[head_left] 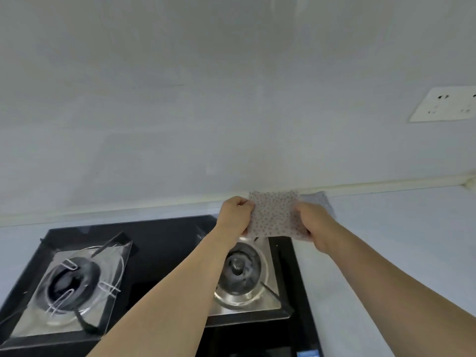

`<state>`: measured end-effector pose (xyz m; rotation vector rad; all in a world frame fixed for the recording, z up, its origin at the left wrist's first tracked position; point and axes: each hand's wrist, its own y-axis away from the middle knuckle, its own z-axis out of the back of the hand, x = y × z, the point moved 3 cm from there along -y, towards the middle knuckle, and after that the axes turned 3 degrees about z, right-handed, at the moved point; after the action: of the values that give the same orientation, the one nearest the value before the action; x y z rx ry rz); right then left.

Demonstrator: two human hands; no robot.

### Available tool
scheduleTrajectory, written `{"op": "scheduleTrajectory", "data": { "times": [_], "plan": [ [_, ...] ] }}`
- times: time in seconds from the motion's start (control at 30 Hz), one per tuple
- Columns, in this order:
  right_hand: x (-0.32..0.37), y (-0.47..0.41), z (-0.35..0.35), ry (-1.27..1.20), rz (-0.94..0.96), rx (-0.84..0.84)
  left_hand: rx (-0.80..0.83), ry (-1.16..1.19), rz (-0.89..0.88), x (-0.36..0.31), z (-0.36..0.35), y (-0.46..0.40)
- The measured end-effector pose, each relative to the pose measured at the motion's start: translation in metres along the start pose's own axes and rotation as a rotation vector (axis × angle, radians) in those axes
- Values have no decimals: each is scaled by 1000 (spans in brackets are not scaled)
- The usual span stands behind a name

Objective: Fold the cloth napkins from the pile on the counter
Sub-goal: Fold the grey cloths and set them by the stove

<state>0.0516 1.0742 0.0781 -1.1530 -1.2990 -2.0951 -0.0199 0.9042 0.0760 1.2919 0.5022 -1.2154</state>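
Now both arms are stretched out toward the back of the counter, and between them hangs a small, square, pale cloth napkin speckled with tiny dark dots [274, 213]. The left hand [235, 215] grips the napkin's nine o'clock edge, fingers curled round the fabric; the right hand [315, 225] grips the three o'clock edge the same way, knuckles toward the camera. The hands stand apart, one napkin's width between them, and the cloth is pulled flat and upright in the air — its lower edge hangs just above the far corner of the stove.

Behind the right hand, at about two o'clock from the held napkin, a patch of pale bluish-grey cloth [323, 199] lies on the counter against the wall. Most of it is hidden by the hand and the napkin, so whether it is one piece or a pile I cannot tell.

Below the arms, from six round to eight o'clock, sits a black glass two-burner gas stove [164, 243]. The left burner with its dark ring and thin wire pan supports [70, 282] is in full view; the right burner, a shiny steel dish with a round cap [240, 269], shows between the two forearms.

The pale blue-grey countertop [386, 240] runs off toward three o'clock. Up at one o'clock — on the plain light grey wall [180, 99] — is a white rectangular wall socket plate [444, 104].
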Motion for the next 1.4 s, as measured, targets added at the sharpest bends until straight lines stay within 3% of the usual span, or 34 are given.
{"op": "scheduleTrajectory", "data": {
  "times": [0.17, 0.33, 0.67, 0.8, 1.03, 1.23, 1.4],
  "plan": [
    [5, -87, 72, 113, 6, -81, 28, -1, 4, -30, -90, -50],
    [-8, -139, 100, 258, 62, -82, 3, -110, 31, -27, -146, -90],
    [-46, -166, 101, 264, 103, -32, -75, -228, 33, -3, -176, -111],
    [-53, -164, 105, 331, 115, -45, -34, -274, 33, -3, -172, -109],
    [-44, -113, 104, 431, 210, -92, -121, -568, -104, -6, -143, -67],
    [-12, -39, 75, 599, 475, -70, -201, -794, -453, -11, -94, -15],
    [8, 19, 28, 671, 648, -42, -280, -912, -642, -23, -34, 25]
  ]
}}
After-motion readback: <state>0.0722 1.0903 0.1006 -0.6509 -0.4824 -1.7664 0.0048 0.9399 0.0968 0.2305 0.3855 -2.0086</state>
